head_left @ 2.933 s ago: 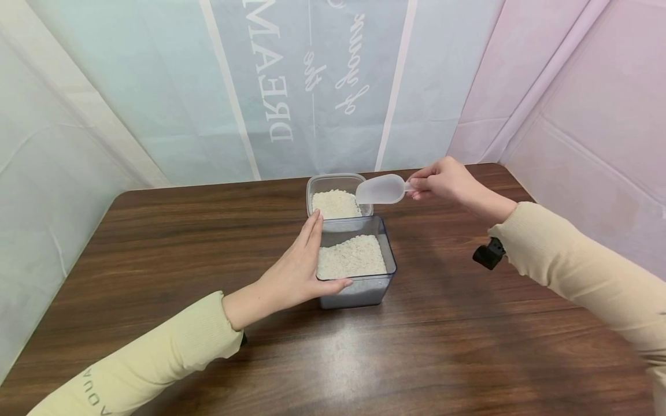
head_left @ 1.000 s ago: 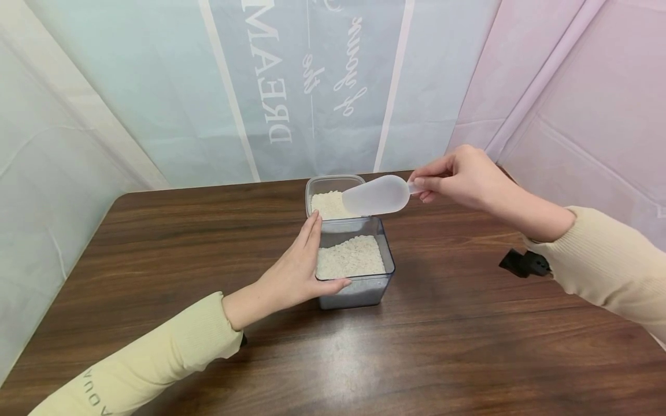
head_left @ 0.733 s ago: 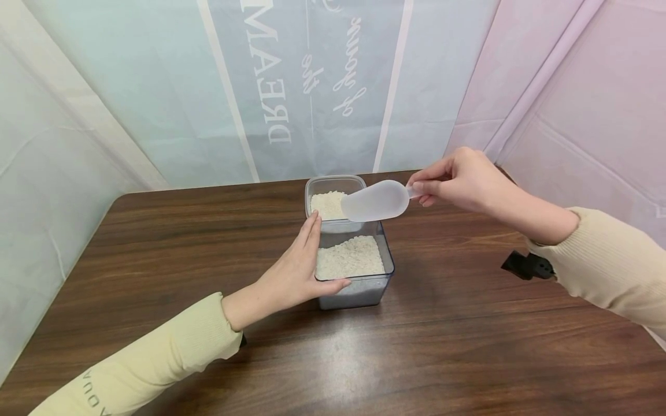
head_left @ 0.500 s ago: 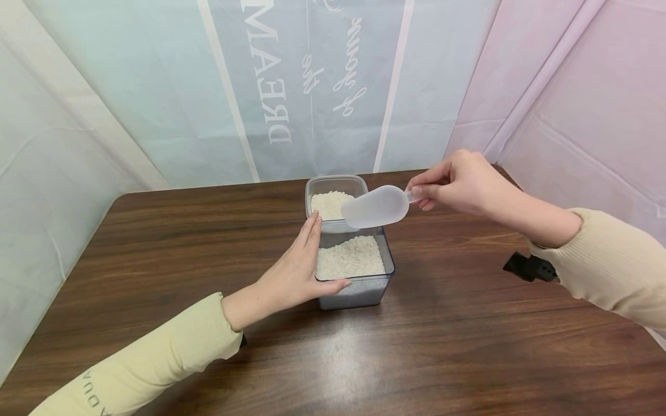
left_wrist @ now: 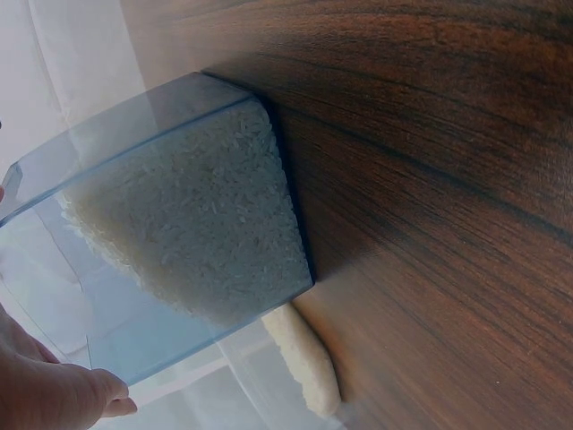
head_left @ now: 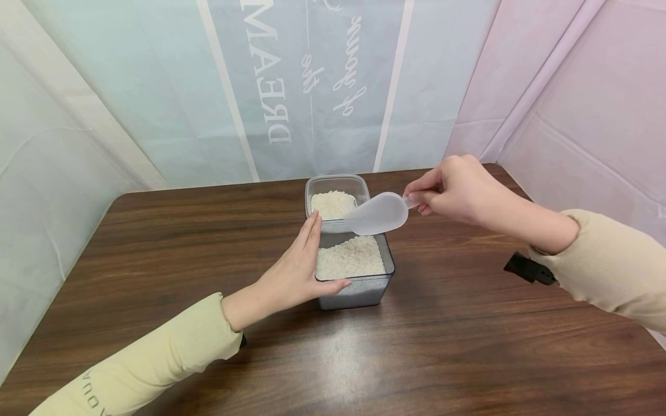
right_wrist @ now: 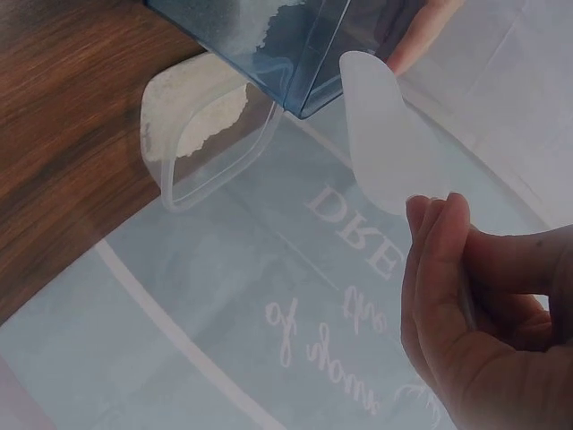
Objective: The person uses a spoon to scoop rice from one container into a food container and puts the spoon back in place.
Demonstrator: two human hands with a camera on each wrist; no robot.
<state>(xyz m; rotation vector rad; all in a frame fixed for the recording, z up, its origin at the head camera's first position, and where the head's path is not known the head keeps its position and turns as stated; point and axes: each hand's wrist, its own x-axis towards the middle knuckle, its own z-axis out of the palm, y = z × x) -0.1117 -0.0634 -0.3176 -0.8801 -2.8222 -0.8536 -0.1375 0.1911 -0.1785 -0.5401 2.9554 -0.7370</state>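
Now the scoop (head_left: 377,215) hangs nearer the bin (head_left: 364,292)

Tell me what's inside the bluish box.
Loose white rice lies in the bluish box, its surface uneven. The rice covers the bottom; in the head view, the left hand hides part of the left side and the scoop part of the far wall.

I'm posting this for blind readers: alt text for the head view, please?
A person's right grip holds a translucent white scoop near an open bluish-gray bin of rice that the left grip touches. A clear tub, also holding rice, sits behind the bin on a brown table.
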